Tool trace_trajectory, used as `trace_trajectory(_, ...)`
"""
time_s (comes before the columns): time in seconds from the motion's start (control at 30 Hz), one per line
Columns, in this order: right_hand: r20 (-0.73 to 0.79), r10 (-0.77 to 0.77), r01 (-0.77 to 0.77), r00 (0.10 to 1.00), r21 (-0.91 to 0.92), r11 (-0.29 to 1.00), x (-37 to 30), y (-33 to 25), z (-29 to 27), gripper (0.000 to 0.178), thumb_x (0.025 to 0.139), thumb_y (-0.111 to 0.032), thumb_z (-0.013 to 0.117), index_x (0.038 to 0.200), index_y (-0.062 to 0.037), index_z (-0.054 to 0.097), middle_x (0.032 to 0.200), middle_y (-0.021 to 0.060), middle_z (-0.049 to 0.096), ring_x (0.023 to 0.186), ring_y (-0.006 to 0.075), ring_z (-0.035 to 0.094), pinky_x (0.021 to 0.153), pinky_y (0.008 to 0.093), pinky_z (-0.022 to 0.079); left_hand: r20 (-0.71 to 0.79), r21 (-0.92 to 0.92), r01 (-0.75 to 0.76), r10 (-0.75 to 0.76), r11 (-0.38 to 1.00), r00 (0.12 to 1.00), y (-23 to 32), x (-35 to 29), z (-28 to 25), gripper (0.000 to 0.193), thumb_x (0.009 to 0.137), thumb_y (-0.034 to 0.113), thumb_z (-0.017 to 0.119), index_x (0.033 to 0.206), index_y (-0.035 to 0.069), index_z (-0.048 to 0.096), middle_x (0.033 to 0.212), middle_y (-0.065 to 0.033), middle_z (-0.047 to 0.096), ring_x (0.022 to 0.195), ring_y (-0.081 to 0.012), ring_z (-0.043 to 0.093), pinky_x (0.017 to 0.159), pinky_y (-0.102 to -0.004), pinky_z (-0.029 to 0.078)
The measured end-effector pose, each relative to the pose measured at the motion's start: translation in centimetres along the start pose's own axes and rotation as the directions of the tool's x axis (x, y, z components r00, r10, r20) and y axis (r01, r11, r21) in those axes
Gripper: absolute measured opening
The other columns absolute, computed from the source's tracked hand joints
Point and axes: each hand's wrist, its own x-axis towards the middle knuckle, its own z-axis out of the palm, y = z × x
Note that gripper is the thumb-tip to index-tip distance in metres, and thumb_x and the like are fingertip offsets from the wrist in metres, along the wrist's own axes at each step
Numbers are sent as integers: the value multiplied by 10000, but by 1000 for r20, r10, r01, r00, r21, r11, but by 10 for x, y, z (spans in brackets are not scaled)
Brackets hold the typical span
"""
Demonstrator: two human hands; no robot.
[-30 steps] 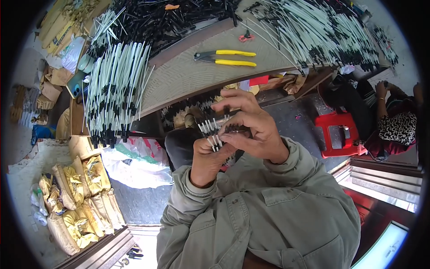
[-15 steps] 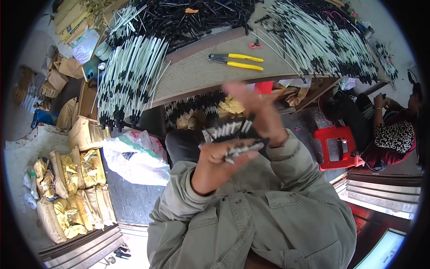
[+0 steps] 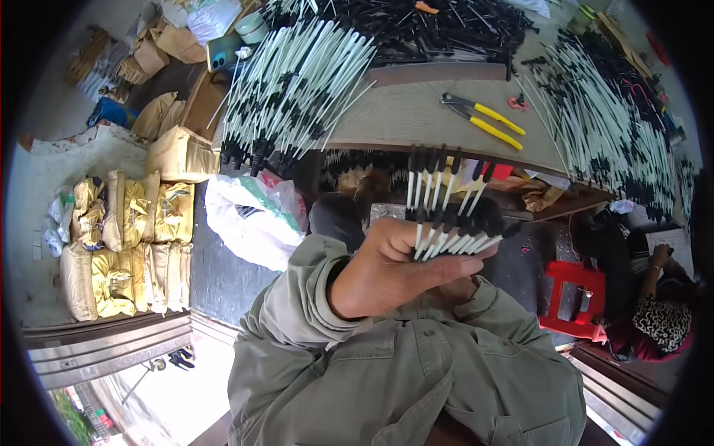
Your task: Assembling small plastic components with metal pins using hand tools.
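Note:
My left hand [image 3: 379, 267] is closed around a bundle of thin white rods with black ends [image 3: 454, 239], held up in front of my chest. Some rods stand upright with their black tips toward the table; others point toward me with pale ends showing over my thumb. Behind and below the bundle, only a small part of my right hand [image 3: 457, 288] shows, near its wrist. Its fingers are hidden by the left hand and the rods, so I cannot see what they do.
Yellow-handled pliers [image 3: 497, 133] lie on the table [image 3: 416, 111]. Heaps of white rods [image 3: 301, 82] lie left and right [image 3: 606, 111], black parts [image 3: 446, 37] behind. A white plastic bag [image 3: 249, 230], packed parcels [image 3: 134, 245] and a red stool [image 3: 554, 297] stand around; another person [image 3: 662, 320] sits far right.
My right hand, raised and blurred beside the bundle before, has dropped behind it. The left hand has lifted the rods rightward and turned them more upright. The whole view has shifted.

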Motion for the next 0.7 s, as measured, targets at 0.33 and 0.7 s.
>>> trace_trajectory(0.33, 218, 15, 81, 976, -424, 902, 63, -99, 43, 715, 850, -513, 419, 1311, 22, 305, 1372, 162, 334, 1285, 267, 292, 1046, 376, 220, 878, -457, 564, -250, -688, 408, -13, -19, -55, 589, 933, 395, 295, 1384, 28, 200, 1447, -143, 191, 1334, -321, 176, 1092, -450, 164)
trace_trajectory(0.7, -485, 37, -31, 874, 21, 999, 122, -161, 32, 851, 810, -673, 106, 1390, -51, 95, 1339, 232, 352, 1223, 328, 397, 1051, 383, 268, 472, -580, 778, -679, 240, 561, -85, 61, -91, 299, 763, 120, 638, 1049, 33, 636, 1099, -189, 593, 1116, -297, 523, 946, -401, 404)
